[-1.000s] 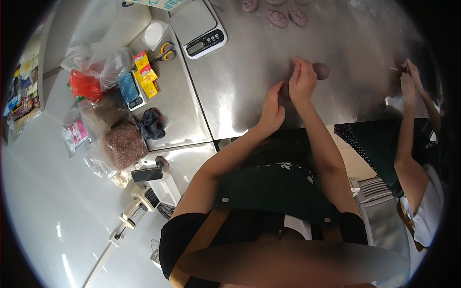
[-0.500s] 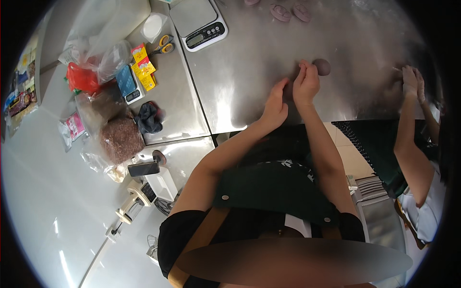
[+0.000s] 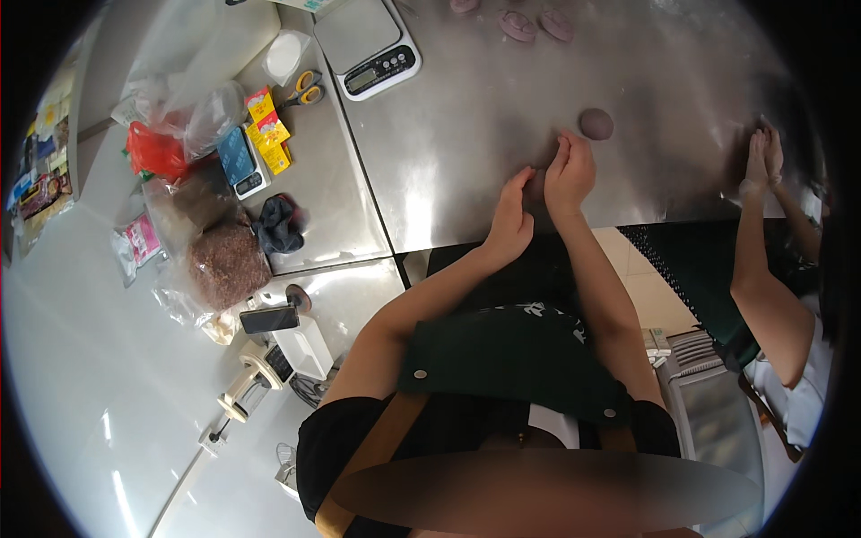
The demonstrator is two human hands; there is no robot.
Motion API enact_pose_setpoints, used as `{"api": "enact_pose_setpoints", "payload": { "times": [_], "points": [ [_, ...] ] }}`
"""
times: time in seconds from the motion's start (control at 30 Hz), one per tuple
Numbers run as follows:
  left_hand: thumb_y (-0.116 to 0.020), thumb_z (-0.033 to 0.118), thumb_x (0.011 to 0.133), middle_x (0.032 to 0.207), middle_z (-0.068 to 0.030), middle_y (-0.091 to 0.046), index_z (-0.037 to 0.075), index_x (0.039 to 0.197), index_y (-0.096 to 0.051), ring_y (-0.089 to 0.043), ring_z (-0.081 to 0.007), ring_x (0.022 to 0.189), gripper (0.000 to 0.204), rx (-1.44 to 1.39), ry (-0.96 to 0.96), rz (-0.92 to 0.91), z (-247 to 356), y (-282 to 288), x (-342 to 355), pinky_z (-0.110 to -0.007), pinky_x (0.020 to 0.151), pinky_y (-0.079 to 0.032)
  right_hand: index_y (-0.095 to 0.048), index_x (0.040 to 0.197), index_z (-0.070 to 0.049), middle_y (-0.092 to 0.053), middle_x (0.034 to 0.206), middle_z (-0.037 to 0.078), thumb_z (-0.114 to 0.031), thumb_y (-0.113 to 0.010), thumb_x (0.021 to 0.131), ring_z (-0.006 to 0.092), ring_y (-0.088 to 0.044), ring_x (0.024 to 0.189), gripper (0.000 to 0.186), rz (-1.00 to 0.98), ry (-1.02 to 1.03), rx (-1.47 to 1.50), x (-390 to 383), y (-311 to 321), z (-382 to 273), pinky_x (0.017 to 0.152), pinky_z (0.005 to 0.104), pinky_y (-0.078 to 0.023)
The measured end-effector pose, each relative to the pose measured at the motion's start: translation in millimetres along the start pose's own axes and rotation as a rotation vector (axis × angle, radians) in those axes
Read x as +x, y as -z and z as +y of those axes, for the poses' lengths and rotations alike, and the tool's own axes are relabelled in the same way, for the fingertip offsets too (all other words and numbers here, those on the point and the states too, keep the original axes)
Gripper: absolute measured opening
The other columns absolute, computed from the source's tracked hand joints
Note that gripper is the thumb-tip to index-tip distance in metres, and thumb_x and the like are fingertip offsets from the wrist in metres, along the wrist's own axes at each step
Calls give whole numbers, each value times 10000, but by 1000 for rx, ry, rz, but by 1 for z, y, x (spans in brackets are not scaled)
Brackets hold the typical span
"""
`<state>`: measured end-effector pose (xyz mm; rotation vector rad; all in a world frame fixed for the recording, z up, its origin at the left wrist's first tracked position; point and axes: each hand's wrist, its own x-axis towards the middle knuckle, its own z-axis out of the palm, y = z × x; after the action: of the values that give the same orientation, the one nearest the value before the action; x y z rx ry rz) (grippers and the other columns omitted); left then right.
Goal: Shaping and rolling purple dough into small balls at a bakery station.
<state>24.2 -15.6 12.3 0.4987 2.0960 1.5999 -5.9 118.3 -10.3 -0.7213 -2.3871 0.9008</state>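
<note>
My left hand [image 3: 509, 221] and my right hand [image 3: 569, 177] face each other just above the near edge of the metal table. Between the palms a mauve piece of dough [image 3: 536, 186] shows in part; the fingers hide the rest. The left fingers are long and close together, the right ones bend slightly around it. Just beyond my right fingertips a smooth mauve dough ball [image 3: 595, 125] rests on the table. Farther back lie several patterned mauve dough pieces [image 3: 517, 26].
A white kitchen scale [image 3: 380, 73] stands at the back left. Left of it are scissors [image 3: 305, 90], yellow packets [image 3: 267, 130], a small scale [image 3: 242, 161], a dark cloth [image 3: 279, 223] and a bag of brown grains [image 3: 228, 265]. At the right, a co-worker's gloved hands [image 3: 762, 161] press together.
Both my hands have shifted slightly toward me, and my right fingertips have moved away from the dough ball. The co-worker's hands have come palm to palm, more upright.
</note>
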Motion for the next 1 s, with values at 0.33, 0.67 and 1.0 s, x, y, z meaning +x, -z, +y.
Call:
{"api": "enact_pose_setpoints", "payload": {
  "times": [0.33,0.67,1.0],
  "points": [
    [-370,-126,693,1391,-196,-330,-30,1391,-244,-298,-304,1336,716,-31,62,-19,-6,-2,-2,-373,1125,-195,-609,1008,-86,-610,900,93,-69,-544,805,307,-583,832,214,-107,150,-128,-24,-2,20,694,412,-421],
    [-349,-117,698,1399,-214,-295,-51,1395,-212,-279,-310,1345,714,-28,-60,94,-2,16,38,-382,1134,-177,-591,1002,-90,-603,911,78,-84,-558,838,298,-587,816,167,-7,143,-1,40,-31,-16,682,426,-445],
    [-388,-114,687,1349,-249,-358,-65,1359,-269,-352,-373,1279,683,28,-48,187,-13,12,34,-399,1098,-252,-583,1009,-114,-597,908,69,-68,-539,814,293,-591,824,206,-48,96,-77,19,-41,0,696,419,-455]
  ]
}}
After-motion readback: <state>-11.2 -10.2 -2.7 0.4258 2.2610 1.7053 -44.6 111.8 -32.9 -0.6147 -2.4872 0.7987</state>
